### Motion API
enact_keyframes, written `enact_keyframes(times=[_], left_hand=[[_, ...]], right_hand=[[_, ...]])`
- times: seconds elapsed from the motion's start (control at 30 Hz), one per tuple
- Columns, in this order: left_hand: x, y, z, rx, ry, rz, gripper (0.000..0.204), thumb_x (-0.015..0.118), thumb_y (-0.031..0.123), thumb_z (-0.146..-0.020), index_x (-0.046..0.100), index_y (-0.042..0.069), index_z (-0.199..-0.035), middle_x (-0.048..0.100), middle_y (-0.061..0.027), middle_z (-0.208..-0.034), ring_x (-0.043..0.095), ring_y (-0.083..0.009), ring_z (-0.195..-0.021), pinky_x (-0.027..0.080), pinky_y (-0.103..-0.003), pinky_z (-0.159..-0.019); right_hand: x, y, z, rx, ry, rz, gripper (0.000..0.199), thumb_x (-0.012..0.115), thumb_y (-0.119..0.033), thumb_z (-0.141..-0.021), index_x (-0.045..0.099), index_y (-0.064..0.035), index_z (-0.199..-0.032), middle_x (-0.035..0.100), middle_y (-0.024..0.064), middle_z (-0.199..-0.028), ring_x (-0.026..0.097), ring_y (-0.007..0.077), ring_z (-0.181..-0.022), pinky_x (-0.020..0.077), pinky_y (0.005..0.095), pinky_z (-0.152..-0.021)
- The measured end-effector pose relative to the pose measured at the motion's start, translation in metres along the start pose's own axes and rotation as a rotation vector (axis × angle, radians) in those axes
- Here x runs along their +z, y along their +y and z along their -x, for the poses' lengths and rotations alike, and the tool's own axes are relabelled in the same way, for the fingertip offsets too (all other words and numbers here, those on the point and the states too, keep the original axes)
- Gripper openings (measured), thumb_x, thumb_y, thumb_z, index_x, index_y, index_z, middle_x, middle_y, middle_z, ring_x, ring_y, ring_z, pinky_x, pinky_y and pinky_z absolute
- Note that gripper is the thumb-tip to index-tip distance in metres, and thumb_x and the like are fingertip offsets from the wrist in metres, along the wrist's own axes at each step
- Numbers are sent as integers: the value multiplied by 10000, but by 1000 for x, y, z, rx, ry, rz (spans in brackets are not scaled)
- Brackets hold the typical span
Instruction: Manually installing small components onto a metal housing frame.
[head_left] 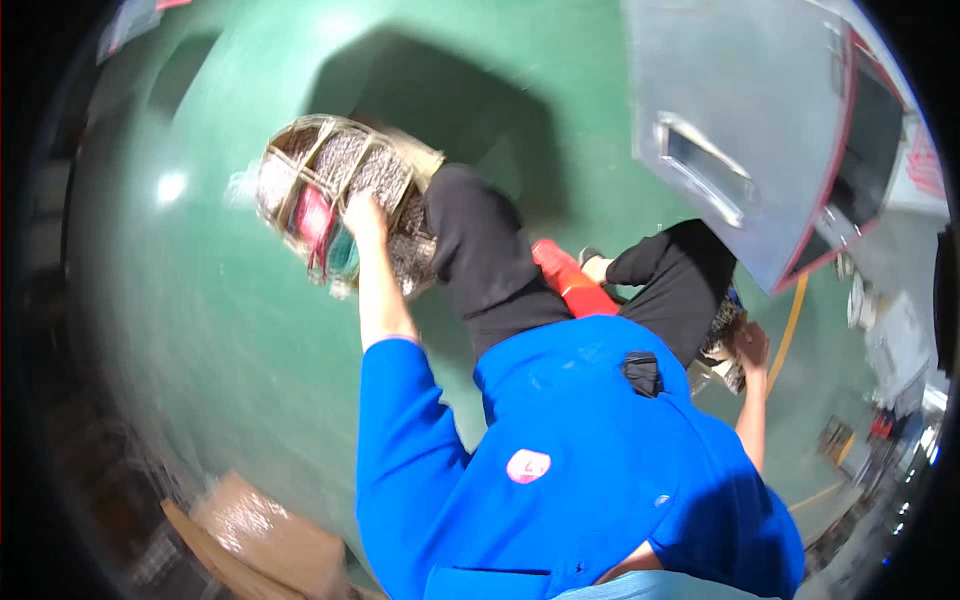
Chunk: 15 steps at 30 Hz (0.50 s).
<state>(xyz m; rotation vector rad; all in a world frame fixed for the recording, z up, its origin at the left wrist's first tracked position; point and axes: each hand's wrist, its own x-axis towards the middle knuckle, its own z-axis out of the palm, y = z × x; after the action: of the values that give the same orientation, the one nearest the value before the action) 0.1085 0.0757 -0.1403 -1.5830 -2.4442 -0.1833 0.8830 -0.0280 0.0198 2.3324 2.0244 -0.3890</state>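
At the left, my left hand is closed on a rounded bundle of brown, speckled, shiny material crossed by pale straps. Pink and teal pieces show on the bundle near my fingers. It is beside my left leg, above the green floor. Over at the right, my right hand is curled at the edge of a second speckled bundle by my right leg. That leg and my body hide part of it. My fingers there are small and partly hidden.
A grey cabinet-like unit with a silver handle and red edging stands at the far right. A red-orange object shows between my legs. Cardboard lies at the lower left. A yellow line crosses the floor at right, near assorted equipment.
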Motion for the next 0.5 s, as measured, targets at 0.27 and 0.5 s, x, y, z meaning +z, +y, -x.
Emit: enact_keyframes(times=[0.27, 0.5], left_hand=[[-37, 13, -9, -407, 8, 529, 291, 655, 310, -741, 650, 23, -787, 657, -123, -735, 623, -278, -679, 492, -424, -657], [-273, 226, 19, -144, -429, 1990, 21, 536, 37, -768, 519, 49, -764, 420, 17, -574, 330, -43, -449, 254, -188, -403]], right_hand=[[-107, -67, -19, 172, 484, -485, 171, 670, -98, -796, 656, -7, -939, 661, 154, -776, 666, 214, -706, 498, 308, -624], [-191, -265, -8, -975, 630, -600, 177, 738, -51, -710, 693, -43, -881, 666, 77, -816, 647, 214, -706, 511, 310, -604]])
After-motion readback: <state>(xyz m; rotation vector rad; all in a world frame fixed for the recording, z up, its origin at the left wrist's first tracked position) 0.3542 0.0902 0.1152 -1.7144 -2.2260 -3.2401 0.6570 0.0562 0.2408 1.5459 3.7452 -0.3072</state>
